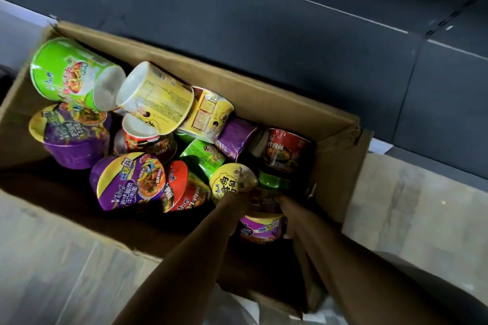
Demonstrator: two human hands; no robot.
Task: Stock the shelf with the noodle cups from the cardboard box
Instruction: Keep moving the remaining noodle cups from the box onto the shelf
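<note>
Both hands' fingers [239, 199] reach a dark noodle cup [264, 199]; grip seemingly unclear, blurred.

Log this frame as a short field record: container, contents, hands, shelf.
container: open cardboard box on the floor
contents: many noodle cups, jumbled, most tipped on their sides
left hand: reaching into the box among the cups; grip hidden
right hand: likewise in the box, grip unclear
shelf: dark shelf behind the box, no cups visible on it

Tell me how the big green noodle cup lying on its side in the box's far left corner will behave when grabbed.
The green noodle cup probably rolls if nudged, since it lies sideways on its round wall. It looks light for its size. Its thin wall may dent.
</note>
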